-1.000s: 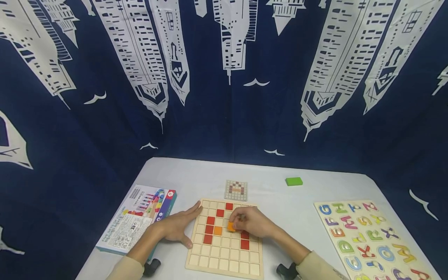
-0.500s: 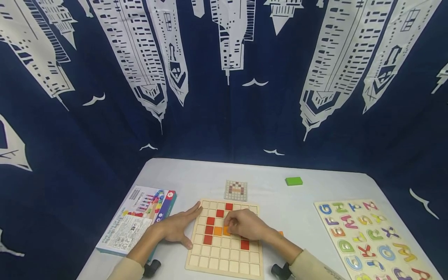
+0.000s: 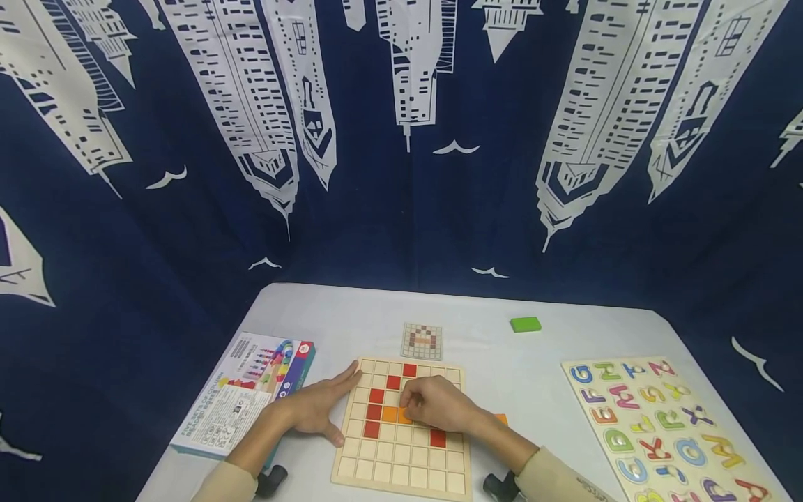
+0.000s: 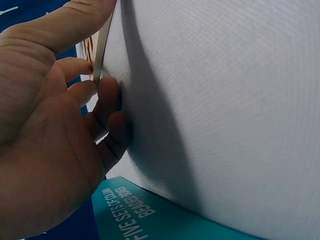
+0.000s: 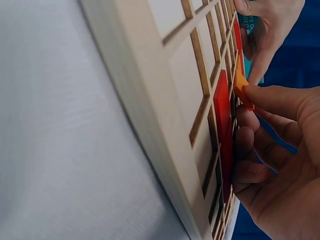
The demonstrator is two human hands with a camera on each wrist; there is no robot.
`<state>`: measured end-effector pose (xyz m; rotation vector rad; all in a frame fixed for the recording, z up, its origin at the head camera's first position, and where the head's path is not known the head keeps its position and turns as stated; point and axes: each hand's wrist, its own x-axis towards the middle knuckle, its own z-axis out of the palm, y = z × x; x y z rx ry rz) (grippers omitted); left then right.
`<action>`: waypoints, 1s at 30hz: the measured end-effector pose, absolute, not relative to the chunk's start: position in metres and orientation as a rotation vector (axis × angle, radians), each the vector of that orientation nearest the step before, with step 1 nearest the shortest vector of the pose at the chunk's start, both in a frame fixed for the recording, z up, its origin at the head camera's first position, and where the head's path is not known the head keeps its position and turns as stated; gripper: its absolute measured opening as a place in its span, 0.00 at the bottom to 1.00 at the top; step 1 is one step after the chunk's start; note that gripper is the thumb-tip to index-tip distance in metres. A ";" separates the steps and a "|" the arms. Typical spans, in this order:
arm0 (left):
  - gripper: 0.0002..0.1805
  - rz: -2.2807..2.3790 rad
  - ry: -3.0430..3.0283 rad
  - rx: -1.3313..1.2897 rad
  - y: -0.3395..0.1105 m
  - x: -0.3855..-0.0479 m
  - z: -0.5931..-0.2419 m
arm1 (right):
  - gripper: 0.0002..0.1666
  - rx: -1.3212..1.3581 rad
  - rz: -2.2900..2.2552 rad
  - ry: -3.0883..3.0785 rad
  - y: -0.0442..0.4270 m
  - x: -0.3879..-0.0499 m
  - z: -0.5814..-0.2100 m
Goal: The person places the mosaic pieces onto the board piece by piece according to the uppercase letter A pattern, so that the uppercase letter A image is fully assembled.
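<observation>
A wooden grid board (image 3: 401, 475) lies on the table with several red tiles (image 3: 372, 429) and one orange tile (image 3: 389, 415) set in its cells. My right hand (image 3: 442, 403) is over the middle of the board and pinches another orange tile (image 5: 242, 86) between thumb and fingers. In the right wrist view that tile is tilted at the board's surface; the hand partly hides it in the head view. My left hand (image 3: 316, 406) rests at the board's left edge, fingers extended and thumb spread, with its palm visible in the left wrist view (image 4: 55, 135).
Behind the board lies a small pattern card (image 3: 422, 341). A green block (image 3: 525, 325) sits farther back, right. A printed box (image 3: 241, 394) is at the left, an alphabet puzzle board (image 3: 665, 432) at the right. Another orange piece (image 3: 501, 419) shows beyond the right forearm.
My right hand has shifted slightly left with the orange tile, bringing it down beside the orange tile in the board. An orange piece beyond the forearm has come into view. The left hand stays put.
</observation>
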<state>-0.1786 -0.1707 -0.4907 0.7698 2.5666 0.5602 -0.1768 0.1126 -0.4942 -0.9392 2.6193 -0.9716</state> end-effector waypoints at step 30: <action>0.67 0.564 2.561 0.793 -0.170 -0.179 -0.491 | 0.05 -0.967 -0.942 2.599 0.116 -0.180 -0.497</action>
